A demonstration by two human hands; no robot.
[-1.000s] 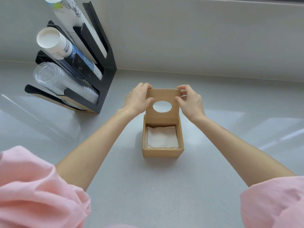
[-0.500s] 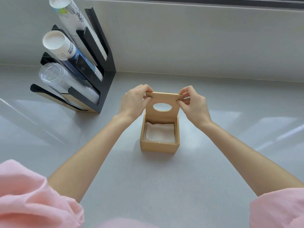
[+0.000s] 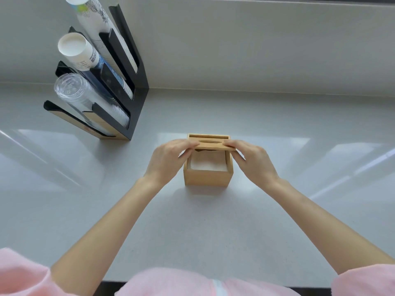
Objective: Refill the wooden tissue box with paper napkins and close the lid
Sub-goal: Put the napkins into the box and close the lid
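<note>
A square wooden tissue box (image 3: 207, 177) stands on the grey counter in front of me. White paper napkins (image 3: 208, 163) lie inside it, partly shaded by the lid. The hinged wooden lid (image 3: 215, 145), with an oval slot, is tilted low over the box and hovers just above its rim. My left hand (image 3: 168, 160) pinches the lid's left edge with thumb and fingers. On the opposite side, my right hand (image 3: 252, 161) pinches the right edge the same way.
A black cup rack (image 3: 119, 86) stands at the back left, holding paper cups (image 3: 79, 51) and clear plastic cups (image 3: 72, 92). A grey wall (image 3: 256, 43) rises behind the counter. The counter's front edge runs just below my pink sleeves.
The lid has swung down from nearly upright to almost flat over the box, with both hands following it. The view has shifted too, so the box looks farther from me.
</note>
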